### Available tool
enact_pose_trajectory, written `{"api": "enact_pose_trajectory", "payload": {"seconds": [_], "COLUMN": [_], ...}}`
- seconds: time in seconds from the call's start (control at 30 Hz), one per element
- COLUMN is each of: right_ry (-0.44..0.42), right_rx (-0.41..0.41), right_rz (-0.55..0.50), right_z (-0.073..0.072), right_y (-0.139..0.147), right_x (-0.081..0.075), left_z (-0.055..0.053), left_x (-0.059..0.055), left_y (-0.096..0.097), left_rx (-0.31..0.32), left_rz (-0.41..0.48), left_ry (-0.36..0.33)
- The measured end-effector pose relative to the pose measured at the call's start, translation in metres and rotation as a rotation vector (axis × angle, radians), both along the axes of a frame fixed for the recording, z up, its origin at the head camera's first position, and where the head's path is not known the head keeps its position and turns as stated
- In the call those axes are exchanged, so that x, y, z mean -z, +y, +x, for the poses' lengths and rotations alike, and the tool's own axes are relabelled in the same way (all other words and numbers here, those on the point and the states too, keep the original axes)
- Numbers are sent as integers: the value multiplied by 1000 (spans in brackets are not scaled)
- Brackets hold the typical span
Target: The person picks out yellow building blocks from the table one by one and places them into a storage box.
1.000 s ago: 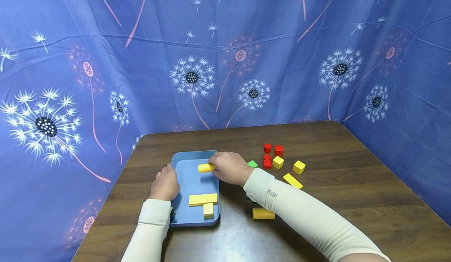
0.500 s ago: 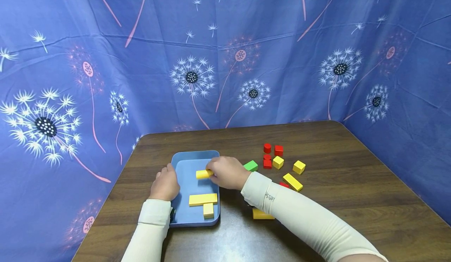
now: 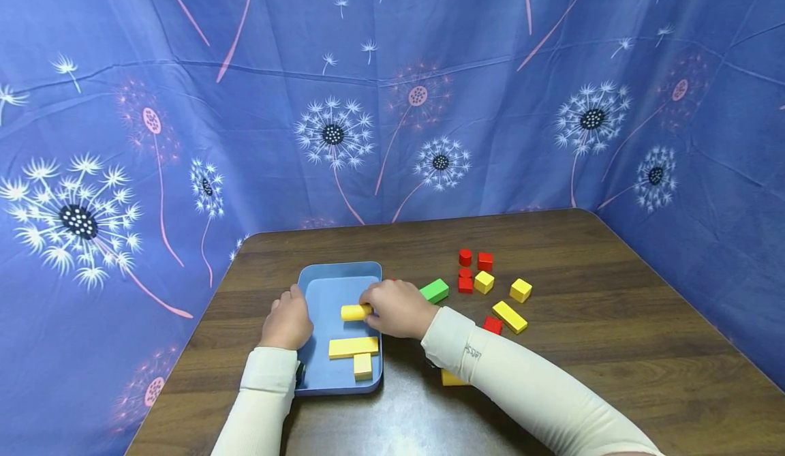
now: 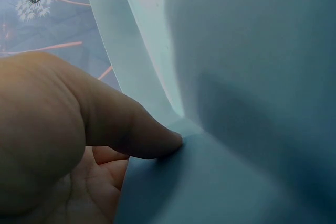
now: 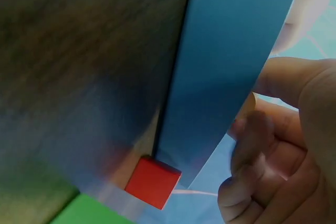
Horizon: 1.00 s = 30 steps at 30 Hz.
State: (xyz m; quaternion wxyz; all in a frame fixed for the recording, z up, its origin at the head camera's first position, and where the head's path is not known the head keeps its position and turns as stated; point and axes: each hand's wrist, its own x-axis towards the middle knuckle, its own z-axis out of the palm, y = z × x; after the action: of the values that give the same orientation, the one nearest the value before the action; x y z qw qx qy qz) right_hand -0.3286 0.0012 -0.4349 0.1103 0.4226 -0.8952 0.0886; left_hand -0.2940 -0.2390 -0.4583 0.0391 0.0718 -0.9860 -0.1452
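Observation:
My left hand (image 3: 287, 320) grips the left wall of a blue plastic tray (image 3: 339, 269); in the left wrist view the thumb (image 4: 149, 135) presses the inside of the wall while the other fingers lie outside. Over the tray's right side, my right hand (image 3: 400, 308) pinches one end of a yellow cylinder block (image 3: 353, 313), which lies sideways, close over the tray floor. Only a sliver of that block shows in the right wrist view, behind the wall. In the tray's near part rest a long yellow block (image 3: 353, 347) and a yellow cube (image 3: 362, 367), side by side.
Right of the tray, a green block (image 3: 435, 291), several red blocks (image 3: 485, 262), yellow cubes (image 3: 520, 291) and a flat yellow block (image 3: 510, 317) lie on the wooden table (image 3: 589, 265). Another yellow block (image 3: 454, 377) is partly under the right sleeve. A blue patterned cloth (image 3: 527, 67) hangs behind.
My right hand has moved toward me and lower with the yellow cylinder, nearer the long yellow block. More of the green block now shows. The left hand stays on the tray wall.

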Motion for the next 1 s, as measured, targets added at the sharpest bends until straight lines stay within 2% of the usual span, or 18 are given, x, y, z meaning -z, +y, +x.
{"api": "enact_pose_trajectory", "payload": {"seconds": [0.17, 0.37, 0.53, 0.8, 1.0], "right_ry": [-22, -102, -116, -190, -195], "right_rx": [-10, -24, -20, 33, 58], "right_rz": [-11, -59, -85, -117, -128], "right_z": [0, 0, 1, 3, 2], "right_y": [2, 3, 3, 2, 1], "right_x": [6, 10, 12, 14, 17], "left_z": [0, 1, 1, 1, 0], "left_x": [0, -1, -1, -2, -1], "left_y": [0, -1, -1, 0, -1], "left_rx": [8, 12, 16, 17, 19], "left_rz": [-2, 6, 6, 8, 7], "left_ry": [4, -4, -9, -19, -19]}}
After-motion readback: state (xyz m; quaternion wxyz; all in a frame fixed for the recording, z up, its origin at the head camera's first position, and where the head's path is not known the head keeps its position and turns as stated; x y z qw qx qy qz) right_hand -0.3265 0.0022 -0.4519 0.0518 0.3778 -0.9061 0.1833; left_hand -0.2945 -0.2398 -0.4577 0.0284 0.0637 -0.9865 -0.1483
